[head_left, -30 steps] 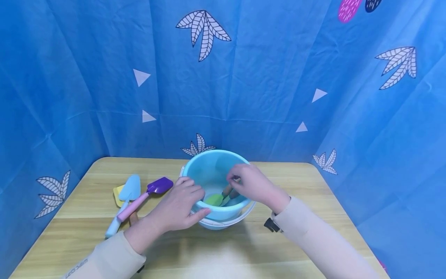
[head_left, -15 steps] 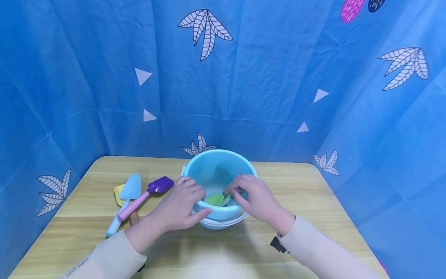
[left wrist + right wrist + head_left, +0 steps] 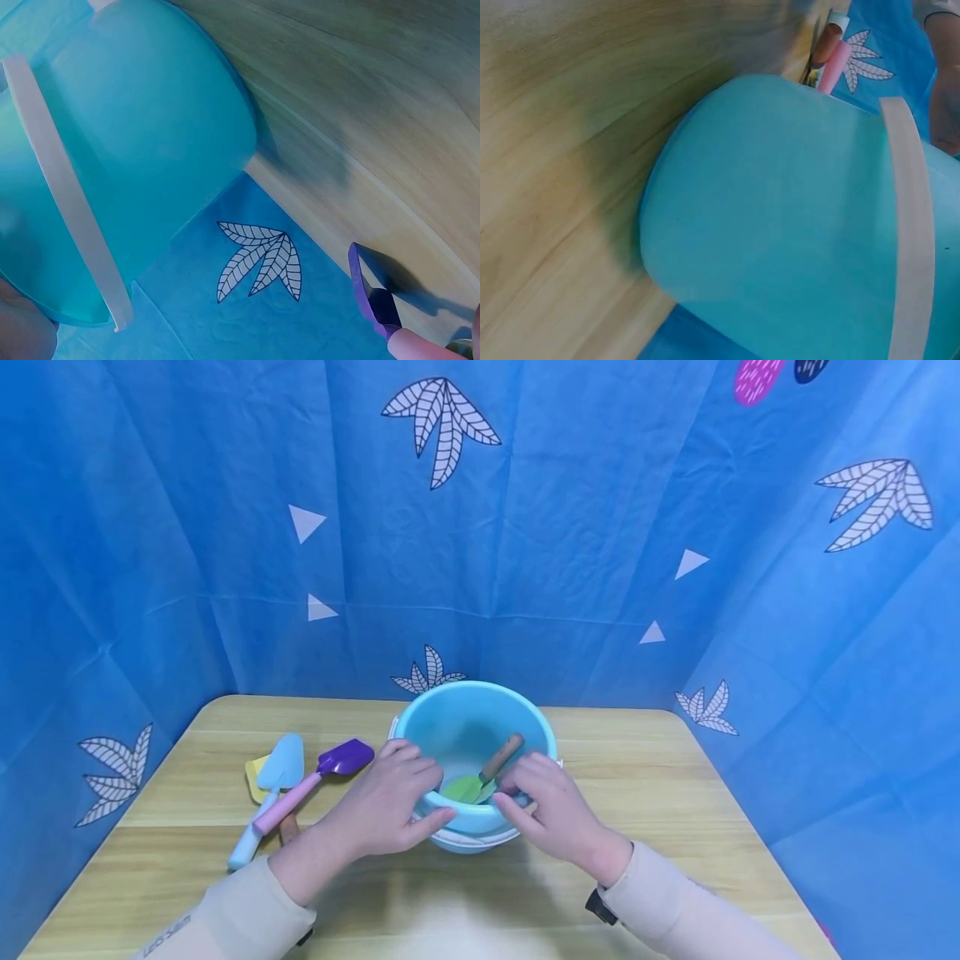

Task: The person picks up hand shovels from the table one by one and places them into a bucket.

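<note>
A light blue bucket (image 3: 467, 820) stands upright on the wooden table, its white handle (image 3: 911, 225) hanging down at the front. My left hand (image 3: 386, 802) grips the left of its rim, fingers over the edge and thumb outside. On the right of the rim, my right hand (image 3: 551, 810) holds on with curled fingers inside and the thumb at the front edge. Inside leans a small green trowel (image 3: 461, 790) with a brown wooden handle (image 3: 501, 758) pointing up. A second green blade (image 3: 487, 791) shows beside it, the rest hidden by my right hand.
Left of the bucket lie a light blue trowel (image 3: 283, 766), a purple trowel (image 3: 345, 757) with a pink handle, and a yellow tool (image 3: 255, 779) mostly covered by them. Blue patterned cloth (image 3: 480, 527) walls in the table (image 3: 630, 777) at the back and sides.
My right hand has left the wooden handles in the bucket and moved down to the right front rim, uncovering one trowel's handle. The left hand has stayed on the rim.
</note>
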Demonstrator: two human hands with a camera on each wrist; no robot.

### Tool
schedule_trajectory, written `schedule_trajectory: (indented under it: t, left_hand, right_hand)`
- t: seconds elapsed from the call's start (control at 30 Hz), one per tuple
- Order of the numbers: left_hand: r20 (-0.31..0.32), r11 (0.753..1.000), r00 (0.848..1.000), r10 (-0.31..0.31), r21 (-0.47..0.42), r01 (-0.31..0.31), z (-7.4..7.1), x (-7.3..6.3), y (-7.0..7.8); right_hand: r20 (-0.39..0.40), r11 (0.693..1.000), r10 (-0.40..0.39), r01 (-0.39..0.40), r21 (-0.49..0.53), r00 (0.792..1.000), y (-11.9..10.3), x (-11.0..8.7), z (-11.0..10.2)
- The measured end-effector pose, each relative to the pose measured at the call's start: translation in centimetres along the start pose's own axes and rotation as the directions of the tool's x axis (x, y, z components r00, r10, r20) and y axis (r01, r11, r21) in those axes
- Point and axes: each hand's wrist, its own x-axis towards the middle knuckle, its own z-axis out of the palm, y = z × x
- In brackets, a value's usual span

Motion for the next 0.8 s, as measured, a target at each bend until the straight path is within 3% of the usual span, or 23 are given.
schedule_trajectory:
  t: [0.2,0.8]
  left_hand:
    - [0.024,1.000,1.000,-0.017,0.003,0.017,-0.12,0.13,0.16]
    - [0.034,0.997,0.999,-0.038,-0.072,0.040,-0.26,-0.28,-0.14]
  right_hand:
    - [0.052,0.996,-0.061,0.064,-0.063,0.997,0.16,-0.25,-0.05]
    - [0.220,0.985,-0.027,0.064,-0.162,0.975,-0.10,-0.23,-0.72]
